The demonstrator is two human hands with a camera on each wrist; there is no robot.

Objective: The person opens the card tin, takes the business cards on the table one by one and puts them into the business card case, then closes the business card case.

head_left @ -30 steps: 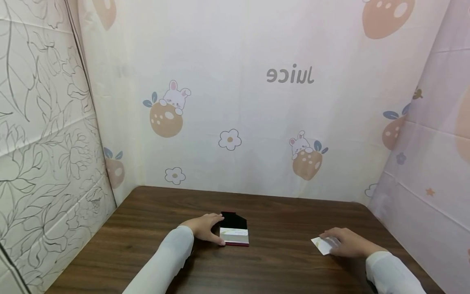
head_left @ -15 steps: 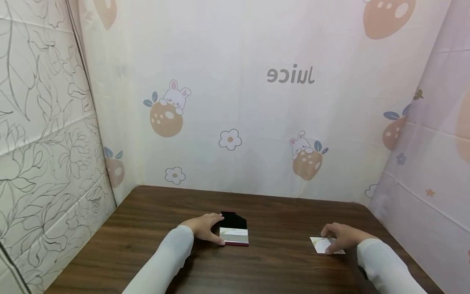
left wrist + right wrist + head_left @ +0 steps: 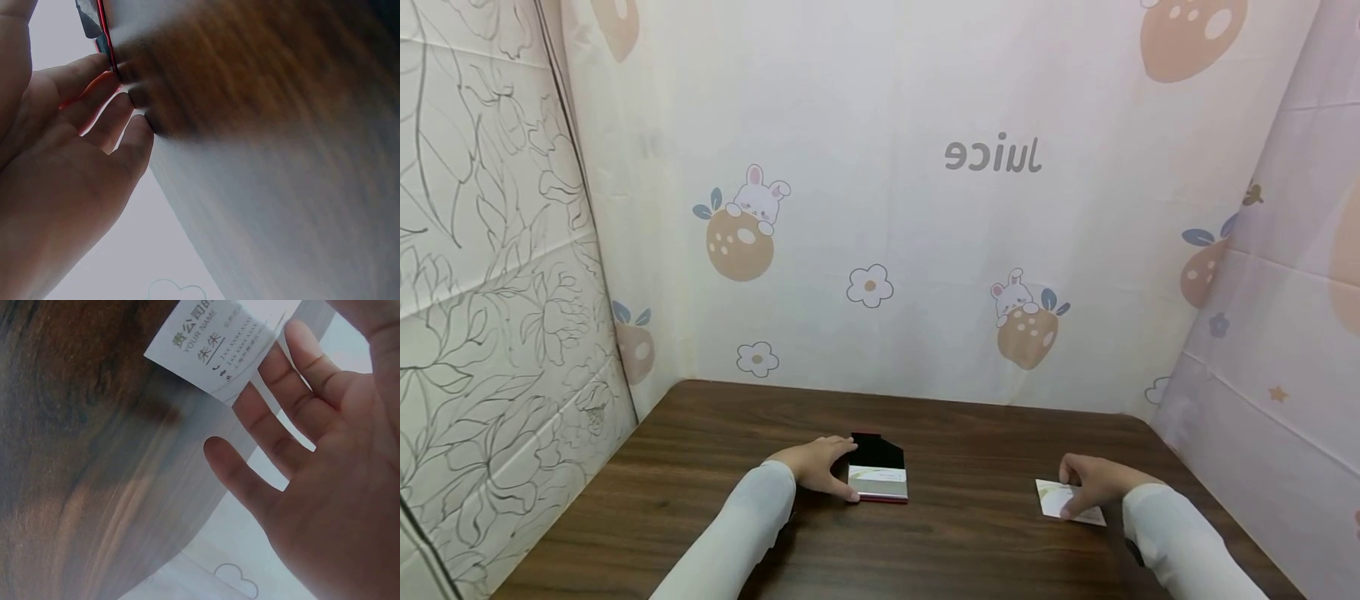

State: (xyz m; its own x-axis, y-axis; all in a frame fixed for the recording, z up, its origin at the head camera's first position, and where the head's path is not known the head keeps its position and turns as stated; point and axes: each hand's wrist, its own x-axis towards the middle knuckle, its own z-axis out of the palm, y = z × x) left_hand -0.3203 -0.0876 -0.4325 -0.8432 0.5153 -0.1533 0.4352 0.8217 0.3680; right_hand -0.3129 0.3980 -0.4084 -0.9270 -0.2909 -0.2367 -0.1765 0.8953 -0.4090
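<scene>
A business card case (image 3: pixel 880 453) with a black lining and thin red edges lies unfolded on the wooden table in the head view. White cards with a pale green curve (image 3: pixel 877 475) sit in its near half. My left hand (image 3: pixel 815 467) holds the case by its left side, index finger at the far corner and thumb at the near one. Well to the right, my right hand (image 3: pixel 1099 485) pinches a single white business card (image 3: pixel 1052 500) between thumb and fingers. Dark printed lettering shows on that business card (image 3: pixel 209 353) in the right wrist view.
The brown wood-grain table (image 3: pixel 970 533) ends at a pale curtain (image 3: pixel 880 208) printed with fruit, rabbits and flowers. Another curtain with line-drawn flowers (image 3: pixel 497 275) hangs at the left, and a further pale one (image 3: pixel 1277 333) at the right.
My right hand has shifted slightly left and back, and its grip on the card has changed, so more of the card's face shows. The left hand and the case stay put.
</scene>
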